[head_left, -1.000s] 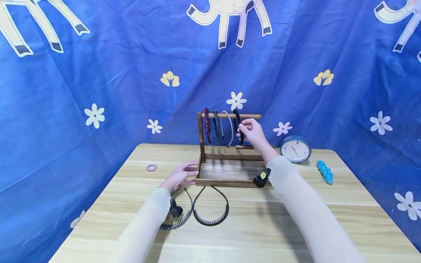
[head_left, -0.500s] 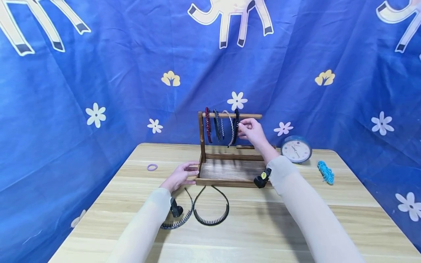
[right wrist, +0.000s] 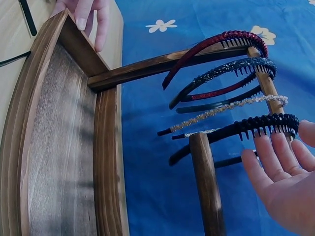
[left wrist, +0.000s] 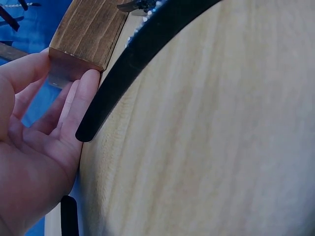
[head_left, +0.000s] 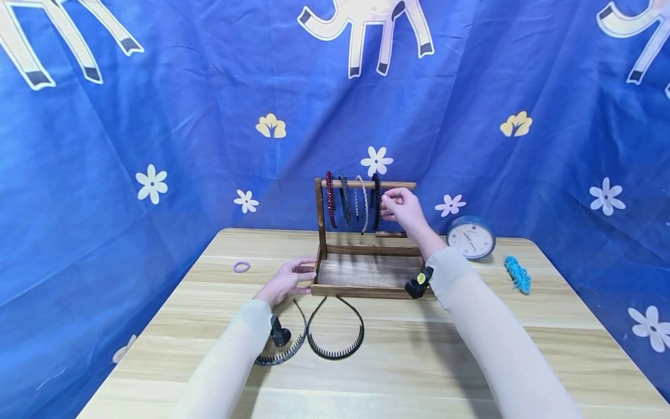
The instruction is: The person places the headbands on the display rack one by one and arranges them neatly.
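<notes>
The black band point(head_left: 376, 201) hangs over the bar point(head_left: 400, 185) of the wooden stand point(head_left: 361, 291), rightmost in the row there, just beside the white band point(head_left: 365, 205). The person's right hand point(head_left: 403, 210) is next to it: in the right wrist view the fingers are spread and nearly straight, their tips at the teeth and the thumb apart from them, so the band seems touched rather than gripped, though how firm that contact is cannot be told. The left hand point(head_left: 285, 280) rests with relaxed fingers against the stand's left end. Adjusting the band well seems to call for a light fingertip nudge along the bar, keeping the teeth clear of the white band's beads; a hard push could set the whole row swinging. The left hand should brace the stand, and the right should withdraw toward the bar's free right end without snagging a tooth. Compared with a second ago, the black band hangs straighter, its lower end no longer slanting right, and the white band is more upright than half a second ago; the left hand and the two bands point(head_left: 336, 356) lying on the near counter point(head_left: 408, 384) look unchanged.
</notes>
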The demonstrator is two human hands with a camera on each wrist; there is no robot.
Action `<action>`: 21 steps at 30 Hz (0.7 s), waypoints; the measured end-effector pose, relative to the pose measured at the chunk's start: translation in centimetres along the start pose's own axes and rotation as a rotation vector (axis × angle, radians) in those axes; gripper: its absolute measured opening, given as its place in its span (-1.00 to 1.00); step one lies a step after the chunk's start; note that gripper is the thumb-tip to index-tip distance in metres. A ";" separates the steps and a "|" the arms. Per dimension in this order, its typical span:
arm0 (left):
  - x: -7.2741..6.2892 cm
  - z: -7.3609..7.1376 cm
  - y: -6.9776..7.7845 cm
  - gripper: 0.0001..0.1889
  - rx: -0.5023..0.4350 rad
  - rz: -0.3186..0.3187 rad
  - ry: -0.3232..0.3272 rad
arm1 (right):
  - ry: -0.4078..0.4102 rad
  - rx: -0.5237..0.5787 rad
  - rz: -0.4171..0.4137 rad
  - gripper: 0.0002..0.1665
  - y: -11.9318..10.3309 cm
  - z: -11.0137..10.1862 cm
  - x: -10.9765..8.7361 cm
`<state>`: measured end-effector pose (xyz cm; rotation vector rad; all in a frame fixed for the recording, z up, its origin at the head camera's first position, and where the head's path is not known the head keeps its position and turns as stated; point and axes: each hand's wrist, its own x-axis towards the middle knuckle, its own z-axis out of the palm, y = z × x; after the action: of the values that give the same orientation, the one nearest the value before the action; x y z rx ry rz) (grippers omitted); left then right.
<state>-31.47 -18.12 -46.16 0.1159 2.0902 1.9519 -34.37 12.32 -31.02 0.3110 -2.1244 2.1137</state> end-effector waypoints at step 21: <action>0.0 0.0 0.0 -0.45 -0.005 -0.005 -0.010 | 0.008 -0.016 0.013 -0.72 0.3 -0.6 0.1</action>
<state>-31.51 -18.12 -46.15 0.1193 2.0773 1.9487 -34.58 12.92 -31.32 0.2879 -2.1434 2.1005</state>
